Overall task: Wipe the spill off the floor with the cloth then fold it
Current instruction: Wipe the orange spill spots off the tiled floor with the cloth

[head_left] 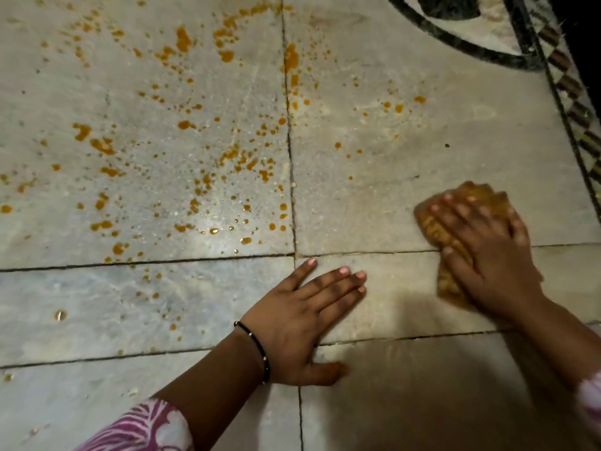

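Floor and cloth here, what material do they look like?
Floor: looks like polished stone slabs, maybe marble; pale mottled surface, glossy glare, thin dark joints. Cloth under the right hand: soft woven fabric, possibly terry; bunched, textured, orange-brown, perhaps stained.

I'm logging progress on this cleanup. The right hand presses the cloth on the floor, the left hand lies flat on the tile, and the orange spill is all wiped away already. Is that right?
Not quite: the spill is not wiped away. The head view shows orange drops spread across the floor, mostly left of the cloth. The rest holds: the right hand presses the cloth, and the left hand lies flat on the tile.
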Available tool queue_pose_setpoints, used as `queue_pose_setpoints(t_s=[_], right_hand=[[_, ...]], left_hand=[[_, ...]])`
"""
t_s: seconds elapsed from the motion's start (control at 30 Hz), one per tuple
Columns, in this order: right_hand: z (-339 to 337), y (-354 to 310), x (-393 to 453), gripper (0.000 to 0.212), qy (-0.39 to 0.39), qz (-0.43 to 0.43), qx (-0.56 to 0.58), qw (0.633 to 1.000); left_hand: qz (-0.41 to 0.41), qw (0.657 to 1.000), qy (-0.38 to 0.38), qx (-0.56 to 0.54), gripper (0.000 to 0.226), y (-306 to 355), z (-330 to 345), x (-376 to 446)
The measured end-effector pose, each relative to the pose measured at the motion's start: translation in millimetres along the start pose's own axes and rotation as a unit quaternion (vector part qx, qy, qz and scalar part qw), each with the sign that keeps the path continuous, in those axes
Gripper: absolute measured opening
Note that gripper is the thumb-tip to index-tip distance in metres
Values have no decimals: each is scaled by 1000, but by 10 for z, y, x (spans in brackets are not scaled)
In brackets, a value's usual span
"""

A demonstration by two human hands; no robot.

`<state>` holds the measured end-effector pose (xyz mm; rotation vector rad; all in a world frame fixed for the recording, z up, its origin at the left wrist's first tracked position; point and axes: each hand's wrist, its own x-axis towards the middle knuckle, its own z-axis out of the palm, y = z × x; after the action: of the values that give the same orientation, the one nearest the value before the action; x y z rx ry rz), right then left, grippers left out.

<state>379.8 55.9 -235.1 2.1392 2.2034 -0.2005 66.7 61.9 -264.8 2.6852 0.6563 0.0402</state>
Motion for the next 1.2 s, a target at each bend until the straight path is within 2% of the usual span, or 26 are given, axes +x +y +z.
queue_pose_setpoints(t_s=[0.07,0.13,0.2,0.27,0.33,0.4,0.5,0.6,0.67,0.73,0.8,0.87,0.93,1.0,1.1,1.2], right_hand=[[-31,-28,397,62,32,85,3,996],[-49,-248,776,64,41,112,0,993],[-30,-565,927,67,30,63,21,997],[52,-794,774,62,27,-39,18,999],[107,-758,490,56,32,-111,0,993],[112,-535,235,55,37,-117,2,992],[59,-230,171,52,52,-25,33,998],[14,-254,588,50,92,80,53,991],[0,-435,871,51,88,90,56,990],[36,-691,936,52,71,39,48,996],[99,-882,752,52,62,-51,23,997],[123,-837,418,53,47,-116,7,992],[113,-609,105,54,33,-137,-2,990],[56,-283,19,52,23,-102,13,994],[-22,54,421,49,47,12,15,999],[-78,-149,1043,51,81,89,10,993]], left_hand=[[-2,1000,-4,1,95,4,0,-4],[-5,1000,-3,-1,95,10,-3,-8],[-4,1000,-2,-1,95,15,-8,-5],[-4,1000,-5,1,94,22,-9,-3],[-6,1000,-6,-1,94,24,-8,-1],[-5,1000,-5,-1,94,19,-2,2],[-5,1000,-3,-2,94,13,2,7],[-4,1000,-2,2,94,11,6,-1],[-3,1000,-2,4,94,17,7,-2],[-2,1000,-5,7,94,20,3,0],[-4,1000,-5,9,94,18,0,2],[-3,1000,-2,9,95,20,1,10],[-4,1000,2,1,94,13,5,1],[-4,1000,8,-5,94,1,12,-2],[-6,1000,11,-6,93,5,10,-8],[-5,1000,7,-7,94,14,1,-6]])
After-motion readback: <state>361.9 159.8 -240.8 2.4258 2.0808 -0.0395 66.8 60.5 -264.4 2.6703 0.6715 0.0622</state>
